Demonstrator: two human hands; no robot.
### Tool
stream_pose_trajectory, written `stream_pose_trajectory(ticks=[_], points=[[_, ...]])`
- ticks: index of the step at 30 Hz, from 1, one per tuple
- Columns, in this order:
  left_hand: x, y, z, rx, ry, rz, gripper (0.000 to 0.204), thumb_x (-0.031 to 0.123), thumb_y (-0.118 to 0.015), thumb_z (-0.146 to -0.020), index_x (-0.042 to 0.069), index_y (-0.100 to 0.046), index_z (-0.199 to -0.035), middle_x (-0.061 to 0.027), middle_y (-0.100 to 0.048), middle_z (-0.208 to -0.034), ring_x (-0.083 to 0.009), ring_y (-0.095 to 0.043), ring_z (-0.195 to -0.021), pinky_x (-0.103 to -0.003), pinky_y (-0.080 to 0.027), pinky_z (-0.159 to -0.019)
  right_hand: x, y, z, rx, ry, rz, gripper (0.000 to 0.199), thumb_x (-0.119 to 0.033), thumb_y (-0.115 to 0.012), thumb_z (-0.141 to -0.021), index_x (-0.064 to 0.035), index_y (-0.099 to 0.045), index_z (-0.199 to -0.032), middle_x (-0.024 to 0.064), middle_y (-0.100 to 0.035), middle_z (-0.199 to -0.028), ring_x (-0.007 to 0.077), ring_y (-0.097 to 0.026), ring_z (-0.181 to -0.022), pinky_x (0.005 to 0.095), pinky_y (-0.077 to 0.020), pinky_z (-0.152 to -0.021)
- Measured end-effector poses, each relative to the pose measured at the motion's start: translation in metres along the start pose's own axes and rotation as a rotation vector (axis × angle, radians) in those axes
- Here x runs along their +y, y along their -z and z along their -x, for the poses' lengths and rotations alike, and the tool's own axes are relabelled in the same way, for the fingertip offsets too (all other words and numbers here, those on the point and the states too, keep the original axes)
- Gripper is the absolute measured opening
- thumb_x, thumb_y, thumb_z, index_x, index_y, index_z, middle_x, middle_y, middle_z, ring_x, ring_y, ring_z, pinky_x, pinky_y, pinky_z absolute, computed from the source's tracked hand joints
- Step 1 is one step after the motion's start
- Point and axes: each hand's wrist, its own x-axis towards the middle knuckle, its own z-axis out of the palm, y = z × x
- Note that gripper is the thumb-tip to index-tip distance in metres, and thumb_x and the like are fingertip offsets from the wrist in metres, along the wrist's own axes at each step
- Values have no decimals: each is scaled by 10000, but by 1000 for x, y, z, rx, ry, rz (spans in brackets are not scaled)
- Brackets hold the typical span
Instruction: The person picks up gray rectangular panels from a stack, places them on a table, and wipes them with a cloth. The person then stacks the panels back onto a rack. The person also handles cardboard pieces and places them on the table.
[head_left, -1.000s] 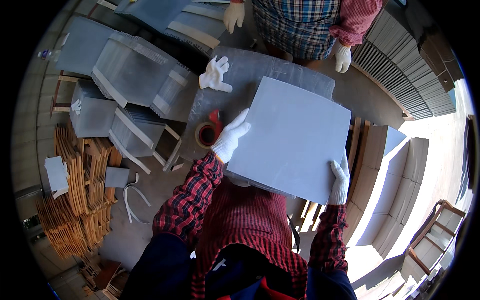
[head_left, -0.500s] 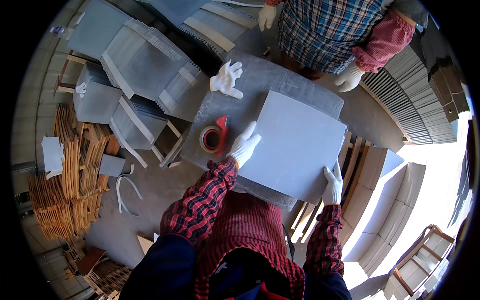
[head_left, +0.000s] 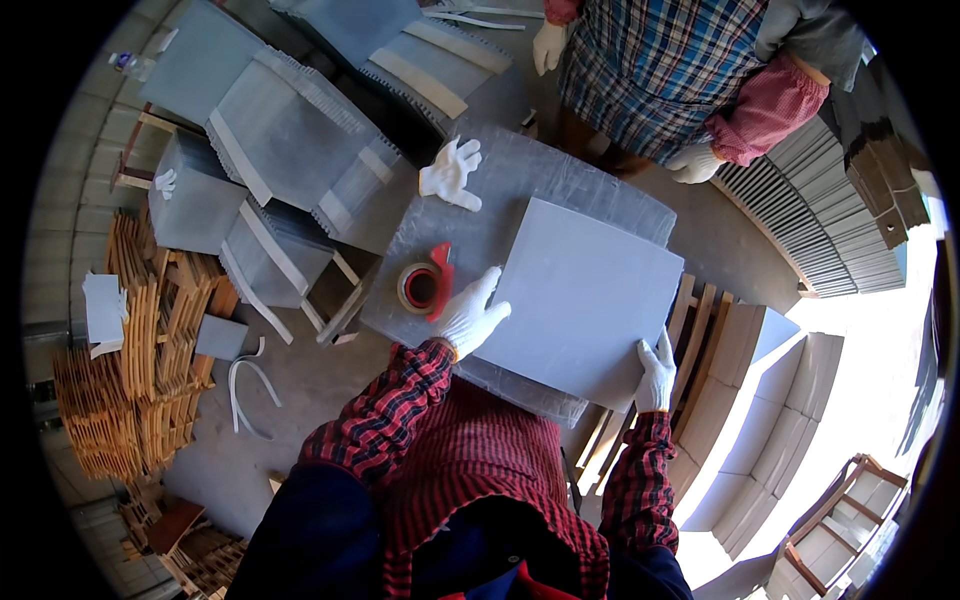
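A smooth grey square panel (head_left: 590,300) lies on the plastic-wrapped stack (head_left: 625,215) in front of me. My left hand (head_left: 474,315), in a white knitted glove, is at the panel's left edge, its fingers stretched and thumb apart. At the right edge rests my right hand (head_left: 656,375), also gloved, with fingers extended and thumb spread; its contact with the panel's underside is hidden. Left of the panel sits a red tape dispenser (head_left: 440,280) with its roll of tape. An unworn white glove (head_left: 452,175) lies beyond it on the stack.
Across the stack stands a person in a checked apron (head_left: 655,75), wearing white gloves. Strapped grey panel stacks (head_left: 290,125) are at the far left, with wooden slats (head_left: 150,340) nearer. Boxes (head_left: 765,400) line the right side. A loose white strip (head_left: 240,395) lies on the floor.
My left hand has slid toward me along the panel's left edge. My right hand stays at the right edge. The whole view has shifted slightly.
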Motion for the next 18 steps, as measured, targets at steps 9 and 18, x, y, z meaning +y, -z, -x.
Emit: stream_pose_trajectory(ticks=[9,18], points=[[-12,-17,63,-149,206,-542,1048,314,-816,-781,75,-168,-1571,-265,-557,-1320,-413,-633,-1126,-484,-536,-944,-43,25,54,328,313,816,547,-151,-667,-909,-38,-542,-1429,170,-584,-1409,303,-602,-1254,401,-497,-1039],[-41,-46,26,-39,123,-643,321,125,-528,-940,19,-486,-1241,-216,-693,-982,-389,-719,-857,-499,-582,-714,49,-4,75,90,-14,896,711,-156,-801,-696,-36,-429,-1291,252,-678,-1057,429,-699,-946,471,-555,-841]])
